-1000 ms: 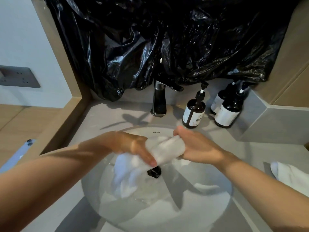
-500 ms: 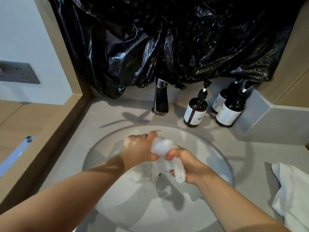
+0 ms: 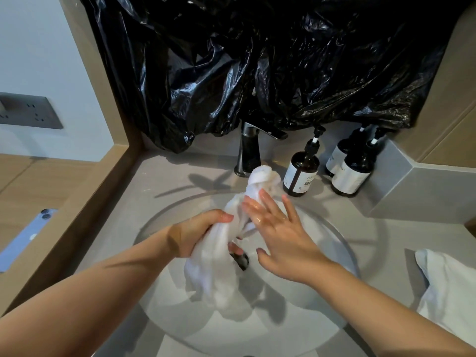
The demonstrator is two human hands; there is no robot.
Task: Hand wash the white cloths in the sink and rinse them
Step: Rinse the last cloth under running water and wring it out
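While I watch through the head camera, a grey power socket (image 3: 28, 110) sits on the wall at far left. Below it a blue phone (image 3: 28, 235) lies on a wooden surface (image 3: 15, 176) beside the counter (image 3: 180, 176). The left hand (image 3: 198, 233) is over the left half of the sink (image 3: 327, 243), with fingers and thumb curled tight round the middle of a wet white cloth (image 3: 219, 266). The cloth's lower end hangs bunched down into the basin, and its upper end stands twisted into a wad in front of the base of the faucet (image 3: 248, 150). Just right of the left hand I see the dark drain (image 3: 240, 260) at the basin's bottom. The right hand (image 3: 280, 235) is open, its fingers straight and spread. Its fingertips lie against the twisted upper part of the cloth, and it grips nothing. Crumpled black plastic sheeting (image 3: 257, 60) covers the wall above the faucet. Right of the faucet a dark pump bottle (image 3: 300, 173) stands on the counter, with two more bottles (image 3: 351, 168) close together farther right. At far right a second white cloth (image 3: 448, 292) lies on the counter, apart from the sink's rim.
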